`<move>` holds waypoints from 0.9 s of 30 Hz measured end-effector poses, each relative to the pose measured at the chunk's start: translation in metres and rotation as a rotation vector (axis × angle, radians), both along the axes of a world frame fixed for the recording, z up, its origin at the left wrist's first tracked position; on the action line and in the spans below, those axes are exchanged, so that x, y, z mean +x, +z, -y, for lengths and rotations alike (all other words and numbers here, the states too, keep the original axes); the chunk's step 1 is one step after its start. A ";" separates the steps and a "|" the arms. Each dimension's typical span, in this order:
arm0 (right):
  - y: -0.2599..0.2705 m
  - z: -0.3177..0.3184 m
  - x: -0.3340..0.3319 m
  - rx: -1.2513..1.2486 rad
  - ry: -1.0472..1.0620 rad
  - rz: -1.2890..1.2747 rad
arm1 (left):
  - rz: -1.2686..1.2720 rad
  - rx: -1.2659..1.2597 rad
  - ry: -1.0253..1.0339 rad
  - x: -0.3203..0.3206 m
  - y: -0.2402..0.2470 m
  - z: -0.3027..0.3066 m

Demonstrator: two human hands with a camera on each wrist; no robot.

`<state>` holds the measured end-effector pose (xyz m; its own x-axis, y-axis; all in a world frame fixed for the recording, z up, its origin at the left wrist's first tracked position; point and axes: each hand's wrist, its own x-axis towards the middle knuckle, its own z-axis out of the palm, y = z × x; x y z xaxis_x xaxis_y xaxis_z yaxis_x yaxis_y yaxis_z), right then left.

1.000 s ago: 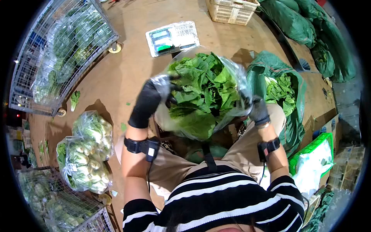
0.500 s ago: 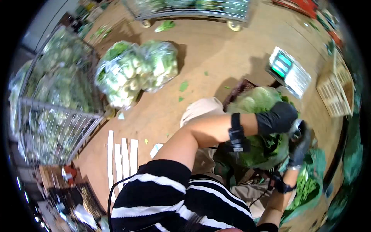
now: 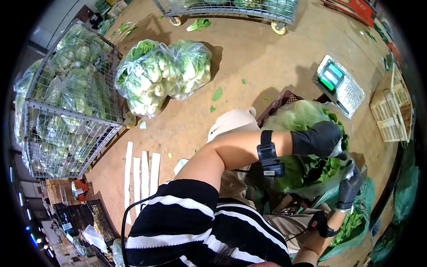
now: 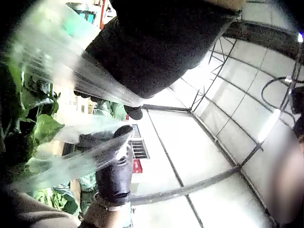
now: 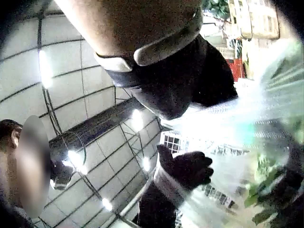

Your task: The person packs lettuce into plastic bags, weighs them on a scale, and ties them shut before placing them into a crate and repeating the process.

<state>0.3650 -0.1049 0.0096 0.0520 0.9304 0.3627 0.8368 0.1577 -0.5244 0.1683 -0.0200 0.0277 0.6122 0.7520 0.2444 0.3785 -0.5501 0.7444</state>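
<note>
A clear plastic bag (image 3: 293,116) full of leafy greens (image 3: 316,169) stands in a dark crate (image 3: 281,99) between the person's legs. The black-gloved left hand (image 3: 316,139) reaches across and pinches the bag's rim at its right side. Close by, the gloved right hand (image 3: 350,188) grips another part of the rim. In the left wrist view stretched plastic runs from the left hand (image 4: 156,47) and from the right hand (image 4: 114,166), with a small gap between them. The right wrist view shows the right hand (image 5: 175,80) holding gathered plastic, the left hand (image 5: 185,171) beyond.
A lit scale (image 3: 340,86) stands beyond the crate, with a cream basket (image 3: 391,104) to its right. Two filled vegetable bags (image 3: 149,80) sit on the floor near wire carts (image 3: 73,113). White strips (image 3: 145,175) lie at the left; a green sack (image 3: 362,213) of greens is at the right.
The head view has swung to the left. From opposite sides of the bag, the hands have come together at its right rim; over the last half second they moved only slightly.
</note>
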 end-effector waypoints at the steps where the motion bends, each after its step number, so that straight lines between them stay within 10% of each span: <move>1: 0.000 -0.001 -0.004 0.090 0.021 0.109 | -0.070 0.038 -0.005 0.002 0.001 0.001; 5: 0.025 0.006 0.003 -0.006 -0.220 0.354 | -0.136 0.006 0.107 0.000 0.009 0.000; 11: -0.016 0.011 0.044 -0.093 0.097 0.182 | -0.005 0.042 0.071 -0.016 0.011 -0.004; 14: -0.043 -0.003 0.028 -0.081 -0.011 -0.407 | -0.025 0.123 -0.024 -0.012 0.004 -0.002; 16: -0.105 -0.028 0.030 -0.150 0.283 -0.920 | 0.084 0.206 -0.031 0.001 -0.005 0.000; 22: 0.005 -0.038 -0.030 -0.094 0.643 -0.384 | -0.139 0.098 -0.211 0.008 -0.001 0.016; 27: 0.000 -0.051 -0.024 -0.353 0.969 -0.447 | -0.040 -0.053 -0.481 0.009 -0.021 0.017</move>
<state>0.3414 -0.0541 0.0100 -0.6894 0.6959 0.2010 0.1671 0.4228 -0.8907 0.1774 -0.0373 0.0069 0.9015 0.3925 0.1822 0.1199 -0.6310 0.7664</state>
